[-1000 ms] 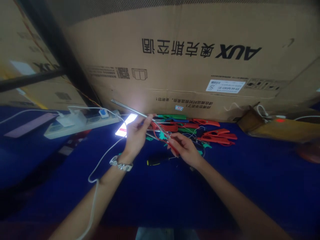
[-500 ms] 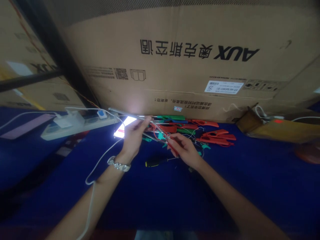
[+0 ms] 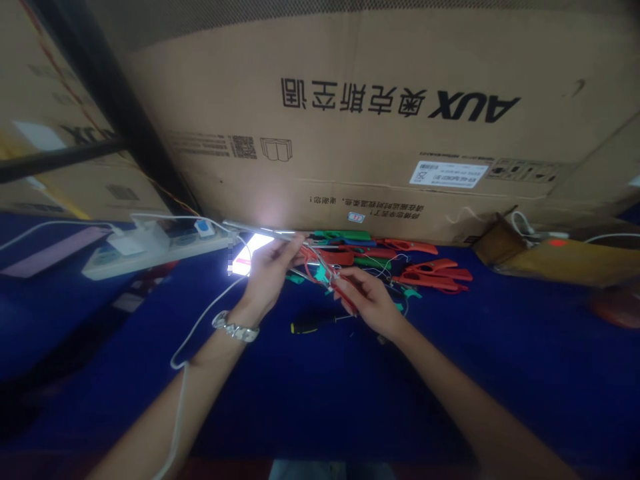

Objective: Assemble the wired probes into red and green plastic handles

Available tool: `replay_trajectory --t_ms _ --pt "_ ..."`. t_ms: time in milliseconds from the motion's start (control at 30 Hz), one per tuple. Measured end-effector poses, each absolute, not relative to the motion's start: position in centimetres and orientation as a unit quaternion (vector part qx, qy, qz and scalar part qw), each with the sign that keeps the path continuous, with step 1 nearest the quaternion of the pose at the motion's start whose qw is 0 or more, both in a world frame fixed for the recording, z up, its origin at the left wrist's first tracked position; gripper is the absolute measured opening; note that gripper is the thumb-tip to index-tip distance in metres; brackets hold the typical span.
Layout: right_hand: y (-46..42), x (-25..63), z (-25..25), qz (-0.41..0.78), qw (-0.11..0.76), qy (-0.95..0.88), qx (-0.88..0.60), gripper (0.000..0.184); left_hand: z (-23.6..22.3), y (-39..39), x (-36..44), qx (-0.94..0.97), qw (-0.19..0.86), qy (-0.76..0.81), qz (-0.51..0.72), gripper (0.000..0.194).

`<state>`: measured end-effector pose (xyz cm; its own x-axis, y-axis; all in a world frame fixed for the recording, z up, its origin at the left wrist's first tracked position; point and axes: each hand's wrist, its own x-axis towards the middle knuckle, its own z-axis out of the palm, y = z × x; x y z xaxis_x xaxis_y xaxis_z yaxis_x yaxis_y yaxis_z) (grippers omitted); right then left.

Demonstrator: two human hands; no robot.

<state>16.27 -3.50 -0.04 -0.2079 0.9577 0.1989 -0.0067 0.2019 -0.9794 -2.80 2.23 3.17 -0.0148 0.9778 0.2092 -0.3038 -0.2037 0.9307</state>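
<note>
My left hand (image 3: 273,270) is closed, with thumb and fingers pinching a long thin metal tube (image 3: 250,228) that sticks out to the upper left. My right hand (image 3: 373,300) is closed round a red plastic handle (image 3: 346,288), which looks like part of a long-nosed lighter. The tube's lower end slants towards the right fingers, where the join is partly hidden. Behind the hands lie several red handle pieces (image 3: 435,275), a green one (image 3: 345,235), metal tubes and thin wires. A black and yellow screwdriver (image 3: 313,325) lies in front of them on the blue cloth.
A lit phone (image 3: 245,257) lies behind my left hand. To the left are a white power strip (image 3: 103,265) with plugs and a pink flat strip (image 3: 55,252). A white cable (image 3: 205,317) crosses my left forearm. A large cardboard box (image 3: 350,153) stands at the back.
The tube's far end has dipped from its steeper slant to lie nearly level. Both hands keep their grips. The whole view has shifted slightly.
</note>
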Motion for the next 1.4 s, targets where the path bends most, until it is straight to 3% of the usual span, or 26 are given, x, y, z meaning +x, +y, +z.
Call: replay_trajectory --t_ms 1033,1400 --pt "-3.1 17.2 -0.1 0.475 0.482 -0.615 -0.404 0.034 4.0 1.9 -3.8 0.492 0.615 0.352 0.506 0.031" --pt "-2.9 17.5 0.3 0.479 0.46 -0.598 -0.448 0.043 2.9 1.9 -2.6 0.386 0.647 0.383 0.534 0.013"
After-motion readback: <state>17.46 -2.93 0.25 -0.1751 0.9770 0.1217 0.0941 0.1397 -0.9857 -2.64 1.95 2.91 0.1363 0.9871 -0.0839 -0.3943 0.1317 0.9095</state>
